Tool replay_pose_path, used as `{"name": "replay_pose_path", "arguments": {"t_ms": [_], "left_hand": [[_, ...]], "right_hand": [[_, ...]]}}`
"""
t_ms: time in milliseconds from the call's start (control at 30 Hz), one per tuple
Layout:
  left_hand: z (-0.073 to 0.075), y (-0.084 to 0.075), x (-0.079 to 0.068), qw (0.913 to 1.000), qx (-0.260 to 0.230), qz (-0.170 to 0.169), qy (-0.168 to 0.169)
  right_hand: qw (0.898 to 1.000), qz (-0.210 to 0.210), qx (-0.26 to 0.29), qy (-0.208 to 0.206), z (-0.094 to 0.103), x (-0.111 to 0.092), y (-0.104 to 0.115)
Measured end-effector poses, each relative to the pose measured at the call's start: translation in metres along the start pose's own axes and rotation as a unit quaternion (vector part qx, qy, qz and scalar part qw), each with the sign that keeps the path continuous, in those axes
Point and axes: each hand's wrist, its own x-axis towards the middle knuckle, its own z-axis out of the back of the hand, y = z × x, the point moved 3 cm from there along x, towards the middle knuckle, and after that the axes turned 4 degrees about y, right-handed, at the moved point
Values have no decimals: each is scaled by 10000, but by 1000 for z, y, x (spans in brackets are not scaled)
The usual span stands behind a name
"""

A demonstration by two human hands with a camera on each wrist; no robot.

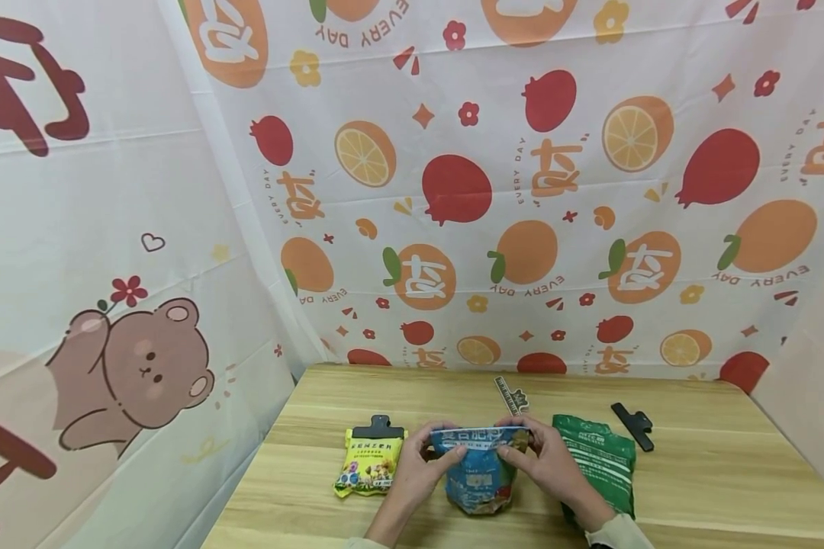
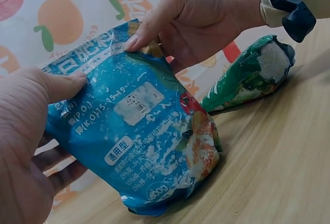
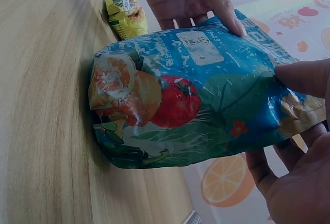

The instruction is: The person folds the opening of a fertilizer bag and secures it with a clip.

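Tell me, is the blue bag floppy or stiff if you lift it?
The blue bag would probably bend, since its surface looks creased. Its bulging lower half may sag and feel heavier than the flat top. The shiny outside might be slippery.

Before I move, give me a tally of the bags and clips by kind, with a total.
Bags: 3 (yellow bag, blue bag, green bag)
Clips: 3 (attached black clip on the yellow bag, loose black clip, patterned clip)
Total: 6
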Motion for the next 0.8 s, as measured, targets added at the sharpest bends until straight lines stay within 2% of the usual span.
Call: {"name": "replay_pose_path", "arguments": {"t_ms": [300, 600, 800], "left_hand": [[0, 1, -2, 9999, 125, -118, 16], [1, 2, -3, 9998, 195, -90, -17], [2, 1, -3, 9994, 329, -75, -120]], "right_hand": [[9997, 94, 79, 217, 3, -1, 1], [9994, 197, 207, 195, 2, -3, -2], [9996, 98, 131, 231, 4, -2, -5]]}}
